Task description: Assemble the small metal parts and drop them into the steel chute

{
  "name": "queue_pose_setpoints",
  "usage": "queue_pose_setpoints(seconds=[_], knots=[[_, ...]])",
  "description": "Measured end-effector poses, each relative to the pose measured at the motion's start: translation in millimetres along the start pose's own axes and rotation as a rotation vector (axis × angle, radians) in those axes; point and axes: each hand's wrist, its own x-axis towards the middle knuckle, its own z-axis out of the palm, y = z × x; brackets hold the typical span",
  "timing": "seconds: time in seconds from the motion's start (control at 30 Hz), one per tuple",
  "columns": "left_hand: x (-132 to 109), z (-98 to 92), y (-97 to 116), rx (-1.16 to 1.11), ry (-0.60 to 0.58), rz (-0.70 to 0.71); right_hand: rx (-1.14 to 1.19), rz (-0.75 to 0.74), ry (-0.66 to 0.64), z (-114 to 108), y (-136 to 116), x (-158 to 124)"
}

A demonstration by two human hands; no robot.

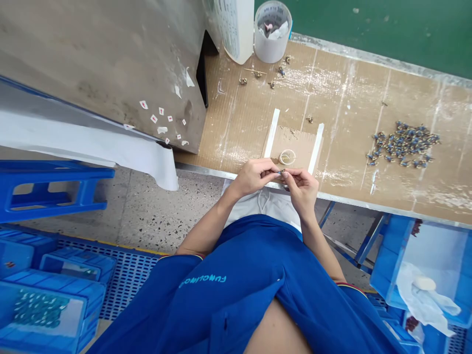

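My left hand [254,176] and my right hand [304,188] meet at the table's front edge. Their fingertips pinch a small blue-and-gold metal piece [282,171] between them; its exact kind is too small to make out. Just beyond the fingers lies a small pale ring-shaped dish [287,157] with a thin strand in it. It rests on a square of cardboard [304,147] held by two white tape strips. To the right is a pile of similar blue-and-gold pieces [403,142].
A tape-roll tub [272,49] with scraps and a white bottle [236,34] stand at the back. Several loose pieces lie near them. A grey metal box [110,64] bounds the left side. Blue bins [391,265] and a blue stool [55,189] are below table level.
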Motion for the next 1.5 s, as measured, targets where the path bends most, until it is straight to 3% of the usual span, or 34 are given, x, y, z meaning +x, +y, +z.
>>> queue_pose_setpoints(seconds=[0.37,0.5,0.7,1.07,1.27,1.5], knots=[[-3,0.5,-6,0.102,-0.012,0.133,-0.073,0.068,-0.157,-12,-5,3],[-3,2.5,-9,0.199,-0.043,0.178,-0.194,0.072,-0.282,-19,-16,8],[-1,-0.3,-9,0.152,-0.061,0.153,-0.225,0.056,-0.423,-25,-24,16],[-3,1.4,-1,0.244,-0.088,0.066,-0.353,-0.100,-0.363,-17,-11,12],[-3,-0.3,-3,0.160,-0.044,0.133,-0.212,-0.012,-0.359,-17,-6,13],[1,-4.3,1,0.080,-0.035,0.109,-0.065,0.073,-0.313,-18,-3,11]])
